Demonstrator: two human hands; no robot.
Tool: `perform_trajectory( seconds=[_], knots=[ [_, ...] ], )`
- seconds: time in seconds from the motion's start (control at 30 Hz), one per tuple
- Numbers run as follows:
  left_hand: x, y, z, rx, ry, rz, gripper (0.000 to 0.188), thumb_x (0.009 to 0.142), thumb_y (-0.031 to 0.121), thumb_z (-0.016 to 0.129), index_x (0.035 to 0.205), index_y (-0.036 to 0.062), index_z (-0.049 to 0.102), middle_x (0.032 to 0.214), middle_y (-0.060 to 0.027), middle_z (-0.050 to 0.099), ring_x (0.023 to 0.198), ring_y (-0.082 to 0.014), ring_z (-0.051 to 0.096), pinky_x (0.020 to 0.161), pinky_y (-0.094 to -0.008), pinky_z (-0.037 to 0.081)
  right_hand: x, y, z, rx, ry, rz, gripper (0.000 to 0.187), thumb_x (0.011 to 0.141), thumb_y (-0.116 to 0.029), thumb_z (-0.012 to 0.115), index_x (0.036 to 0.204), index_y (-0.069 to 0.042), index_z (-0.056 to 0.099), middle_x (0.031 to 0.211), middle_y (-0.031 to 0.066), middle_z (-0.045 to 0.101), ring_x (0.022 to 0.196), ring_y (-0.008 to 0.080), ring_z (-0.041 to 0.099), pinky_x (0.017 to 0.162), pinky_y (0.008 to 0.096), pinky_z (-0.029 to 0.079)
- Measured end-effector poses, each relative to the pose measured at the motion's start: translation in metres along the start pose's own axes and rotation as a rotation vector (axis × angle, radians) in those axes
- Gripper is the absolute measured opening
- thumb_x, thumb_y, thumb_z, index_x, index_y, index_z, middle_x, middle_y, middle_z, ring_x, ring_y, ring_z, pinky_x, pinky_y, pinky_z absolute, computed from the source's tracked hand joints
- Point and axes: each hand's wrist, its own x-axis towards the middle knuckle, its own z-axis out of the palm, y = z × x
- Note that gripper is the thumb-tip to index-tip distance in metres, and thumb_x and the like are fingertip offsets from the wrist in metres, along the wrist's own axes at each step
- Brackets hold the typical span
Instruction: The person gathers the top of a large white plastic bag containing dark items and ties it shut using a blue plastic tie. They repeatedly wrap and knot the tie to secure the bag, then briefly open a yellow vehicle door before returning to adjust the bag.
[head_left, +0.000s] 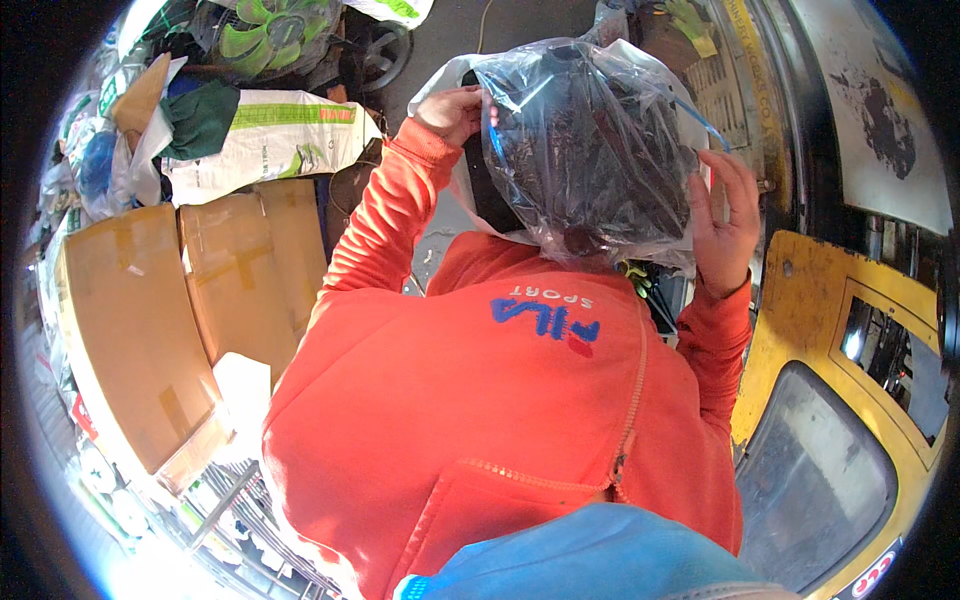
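Note:
A clear plastic bag (590,140) with a blue line along its edge stands in front of me, and dark brown contents show through it. At its upper left side, my left hand (455,113) has its fingers closed on the bag's edge. My right hand (727,222) grips the opposite edge between thumb and fingers. A whitish layer (452,78) shows around the outside of the clear bag. What exactly the dark contents are, I cannot make out. Orange-red sleeves cover both my arms.
Brown cardboard boxes (135,330) stand at the left, below a white sack (270,145) with a green band. A fan with green blades (265,35) sits at the far left. At the right is a yellow metal frame (800,290); a yellow-green glove (690,28) lies at the far right.

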Motion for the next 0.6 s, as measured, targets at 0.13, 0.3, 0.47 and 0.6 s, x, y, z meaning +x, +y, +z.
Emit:
perform_trajectory(
  seconds=[0.13, 0.3, 0.47, 0.6],
  knots=[
    [-0.002, 0.008, -0.005, -0.133, -0.005, -0.132, 0.016, 0.090, 0.017, 0.048, 0.082, 0.0047, 0.055, 0.063, -0.0019, 0.048, 0.053, -0.0139, 0.046, 0.055, -0.0303, 0.041, 0.018, -0.002, 0.010, 0.012, -0.074, -0.083, 0.024, 0.078, -0.006, 0.065, 0.102, -0.008, 0.062, 0.105, 0.0108, 0.061, 0.099, 0.0282, 0.057, 0.088, 0.0359, 0.043],
    [0.008, 0.025, -0.004, 0.012, -0.201, -0.291, 0.026, 0.094, 0.022, 0.043, 0.109, 0.0048, 0.057, 0.063, 0.0025, 0.045, 0.052, -0.0096, 0.041, 0.050, -0.0238, 0.037, 0.072, 0.011, 0.021, -0.029, -0.102, -0.224, 0.017, 0.081, -0.008, 0.063, 0.098, -0.006, 0.064, 0.096, 0.0125, 0.064, 0.092, 0.0292, 0.060, 0.082, 0.0354, 0.046],
    [0.032, 0.027, 0.008, -0.179, 0.149, -0.063, 0.025, 0.094, 0.018, 0.042, 0.099, -0.0007, 0.058, 0.066, -0.0011, 0.054, 0.049, -0.0114, 0.042, 0.051, -0.0268, 0.039, 0.157, 0.048, 0.080, 0.094, -0.301, -0.242, 0.014, 0.085, -0.011, 0.057, 0.096, -0.007, 0.064, 0.092, 0.0110, 0.065, 0.085, 0.0276, 0.062, 0.078, 0.0334, 0.047],
    [0.021, 0.028, 0.004, -0.118, 0.090, -0.029, 0.021, 0.091, 0.014, 0.049, 0.071, 0.0072, 0.048, 0.062, 0.0012, 0.044, 0.051, -0.0104, 0.040, 0.051, -0.0265, 0.036, 0.210, 0.073, 0.157, -0.021, -0.768, -0.194, 0.020, 0.088, -0.015, 0.053, 0.103, -0.008, 0.065, 0.100, 0.0101, 0.065, 0.096, 0.0244, 0.061, 0.084, 0.0323, 0.046]
  ],
)
